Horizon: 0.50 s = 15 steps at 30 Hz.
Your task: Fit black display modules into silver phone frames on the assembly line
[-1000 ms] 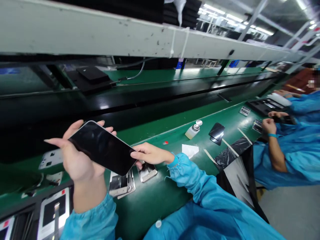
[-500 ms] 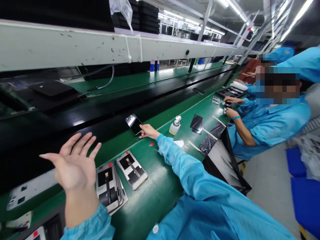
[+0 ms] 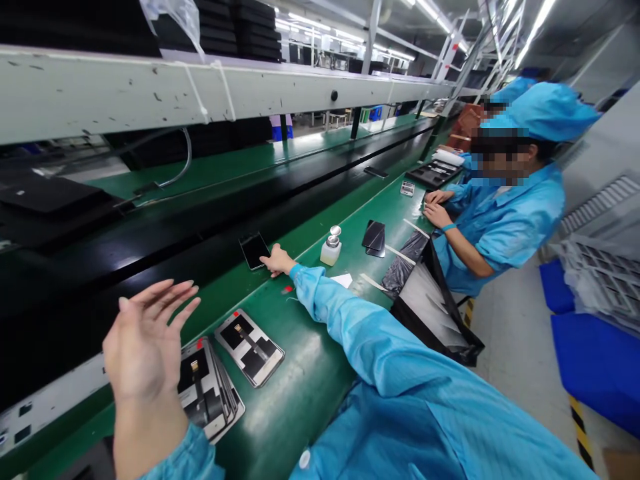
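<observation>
My right hand (image 3: 277,260) reaches out over the green bench, its fingers resting at the near edge of a black phone (image 3: 254,250) that lies on the dark conveyor belt (image 3: 165,233). My left hand (image 3: 145,340) hovers in the air with fingers spread and nothing in it. Below it lies a stack of phone panels (image 3: 210,390) face down, and a single panel (image 3: 250,347) lies beside the stack.
A small white dispenser bottle (image 3: 331,250), a white wipe (image 3: 343,280) and two dark panels (image 3: 375,237) sit further along the bench. A black bag on a frame (image 3: 425,300) hangs at the bench edge. A co-worker in a blue smock (image 3: 505,220) works to the right.
A second ago both hands held the black phone. My right hand then carried it out onto the belt and set it down, while my left hand let go and stayed raised and open.
</observation>
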Motion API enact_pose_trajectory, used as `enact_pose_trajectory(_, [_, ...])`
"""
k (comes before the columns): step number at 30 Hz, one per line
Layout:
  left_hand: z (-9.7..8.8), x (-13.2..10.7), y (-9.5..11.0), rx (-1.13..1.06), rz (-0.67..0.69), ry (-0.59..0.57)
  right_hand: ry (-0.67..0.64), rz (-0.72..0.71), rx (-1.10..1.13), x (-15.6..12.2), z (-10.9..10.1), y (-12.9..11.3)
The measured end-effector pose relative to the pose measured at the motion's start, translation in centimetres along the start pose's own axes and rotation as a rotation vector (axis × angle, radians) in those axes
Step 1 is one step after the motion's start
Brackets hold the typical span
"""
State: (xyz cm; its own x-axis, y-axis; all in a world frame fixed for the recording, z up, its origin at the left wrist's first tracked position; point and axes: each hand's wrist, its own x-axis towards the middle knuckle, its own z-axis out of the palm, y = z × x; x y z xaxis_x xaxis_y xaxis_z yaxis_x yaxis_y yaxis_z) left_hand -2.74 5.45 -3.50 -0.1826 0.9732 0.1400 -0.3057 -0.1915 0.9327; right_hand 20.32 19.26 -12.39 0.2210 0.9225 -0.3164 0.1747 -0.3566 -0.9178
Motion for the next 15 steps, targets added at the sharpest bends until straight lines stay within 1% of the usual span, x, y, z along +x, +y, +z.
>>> enact_pose_trajectory(2, [0.0,0.0,0.1,0.002,-0.003,0.004,-0.002,-0.084,-0.057,-1.9,-1.3,-0.2])
enact_pose_trajectory(3, [0.0,0.0,0.1,0.001,-0.012,0.008,0.009,-0.132,-0.088,-3.0,-2.5,-0.2])
enact_pose_trajectory(4, [0.0,0.0,0.0,-0.001,-0.022,0.012,0.040,-0.176,-0.122,-4.0,-4.1,-0.1])
enact_pose_trajectory(5, [0.0,0.1,0.0,-0.004,-0.031,0.020,0.093,-0.214,-0.157,-4.9,-6.3,0.0])
enact_pose_trajectory(6, [0.1,0.1,-0.1,-0.008,-0.038,0.029,0.174,-0.231,-0.196,-5.6,-9.0,0.0])
enact_pose_trajectory(8, [0.3,0.3,-0.4,-0.015,-0.039,0.056,0.388,-0.217,-0.278,-6.5,-15.1,0.1])
enact_pose_trajectory(10, [0.6,0.4,-0.8,-0.015,-0.040,0.074,0.595,-0.128,-0.360,-6.7,-21.1,0.4])
enact_pose_trajectory(11, [0.7,0.4,-1.0,-0.011,-0.049,0.070,0.675,-0.058,-0.397,-6.6,-23.7,0.8])
enact_pose_trajectory(12, [0.8,0.4,-1.2,-0.005,-0.060,0.057,0.730,0.023,-0.427,-6.4,-25.8,1.4])
enact_pose_trajectory(13, [0.9,0.4,-1.3,0.001,-0.070,0.039,0.762,0.106,-0.451,-6.1,-27.3,2.2])
enact_pose_trajectory(15, [1.0,0.5,-1.6,0.016,-0.084,-0.001,0.791,0.254,-0.496,-5.1,-29.0,4.0])
